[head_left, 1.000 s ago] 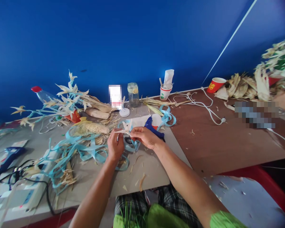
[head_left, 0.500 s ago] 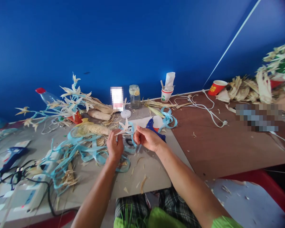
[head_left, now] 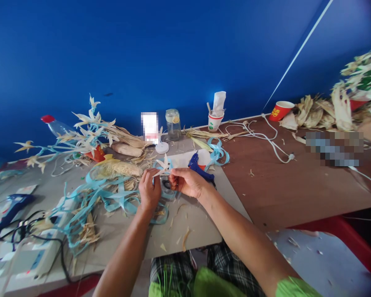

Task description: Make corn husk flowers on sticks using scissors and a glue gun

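Between my two hands is a pale corn husk flower (head_left: 163, 165) with pointed petals. My left hand (head_left: 150, 187) is closed, its fingertips pinching the flower at its left side. Just to the right of the flower, my right hand (head_left: 187, 181) is closed in a pinch on a light blue ribbon (head_left: 170, 163), little of which shows. Behind the right hand rests a blue glue gun (head_left: 199, 168) beside a white sheet (head_left: 181, 157). Dark scissor handles (head_left: 166, 184) show partly between the hands.
Tangled blue ribbon (head_left: 111, 194) and husk scraps lie left of my hands. A finished-looking flower branch (head_left: 92, 128) stands behind. A second glue gun (head_left: 15, 206) and a power strip (head_left: 48, 247) with cables are far left. At right are a red cup (head_left: 281, 111) and dried husks (head_left: 315, 113).
My right hand has moved slightly left and up, closer to the flower. The ribbon that hung by its fingers is now mostly hidden. My left hand stays nearly still.
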Tool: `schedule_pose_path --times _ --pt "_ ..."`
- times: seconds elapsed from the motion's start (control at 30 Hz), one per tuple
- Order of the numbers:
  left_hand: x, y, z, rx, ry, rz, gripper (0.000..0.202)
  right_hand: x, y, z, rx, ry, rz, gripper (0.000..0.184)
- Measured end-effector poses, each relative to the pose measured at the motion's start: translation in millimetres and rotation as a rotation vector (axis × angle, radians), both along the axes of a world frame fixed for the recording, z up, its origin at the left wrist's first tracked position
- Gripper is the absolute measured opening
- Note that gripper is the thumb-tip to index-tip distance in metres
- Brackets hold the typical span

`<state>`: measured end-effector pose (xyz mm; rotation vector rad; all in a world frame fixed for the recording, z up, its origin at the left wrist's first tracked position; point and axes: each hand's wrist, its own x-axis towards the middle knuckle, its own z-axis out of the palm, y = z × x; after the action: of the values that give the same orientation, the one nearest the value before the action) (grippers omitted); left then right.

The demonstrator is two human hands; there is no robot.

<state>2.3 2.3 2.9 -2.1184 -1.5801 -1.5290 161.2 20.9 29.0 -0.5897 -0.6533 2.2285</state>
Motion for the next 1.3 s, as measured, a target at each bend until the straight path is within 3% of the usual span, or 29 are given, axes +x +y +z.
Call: schedule_pose_path --times 0.33,0.8,1.07,1.17,1.3 --pt "0 0 -2.6 -0.037 -0.062 0.019 0.015 -5 0 -10.4 0.09 -0.069 0.077 0.02" --pt "8 -5 -5.5 -0.221 -0.176 0.01 0.012 -11 -1 -10.2 0.101 -0.181 -0.042 0.022" --pt "8 2 1.7 -0.274 -0.532 0.018 0.014 1 5 -3.7 0.063 -0.065 -0.153 0.022" --pt "8 3 5.2 -0.305 -0.684 -0.007 0.015 2 8 -5.1 0.172 -0.218 -0.296 0.018" --pt "6 6 5.0 -0.343 -0.818 -0.052 0.017 0 9 -9.7 0.461 -0.543 -0.476 0.01"
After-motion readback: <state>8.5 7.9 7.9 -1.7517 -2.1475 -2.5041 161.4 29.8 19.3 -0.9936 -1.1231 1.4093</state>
